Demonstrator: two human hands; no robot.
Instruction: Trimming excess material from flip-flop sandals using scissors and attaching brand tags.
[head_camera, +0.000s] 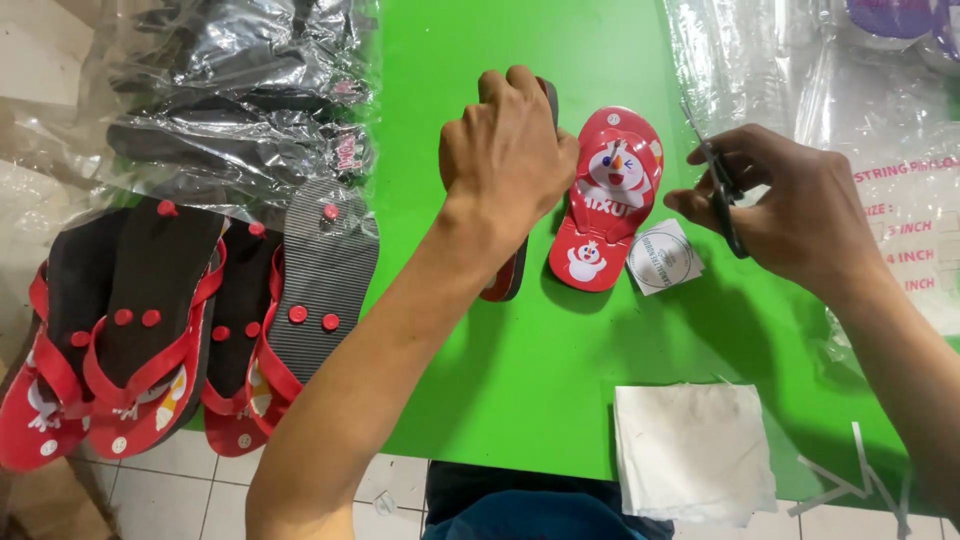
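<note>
A: Sandal (520, 250) on edge at the middle of the green table (520, 380), left hand (505, 150) clamped over its top; looks light, bendy foam, best gripped along the sole edge

B: Right hand (790, 215) is closed round small scissors (722, 195), well apart from the left. Between them a red sandal (607, 200) lies flat, a round white sticker (662, 258) just beside it

A: Clear plastic bags (240, 90) far left, white paper squares (690, 450) near the front edge
</note>
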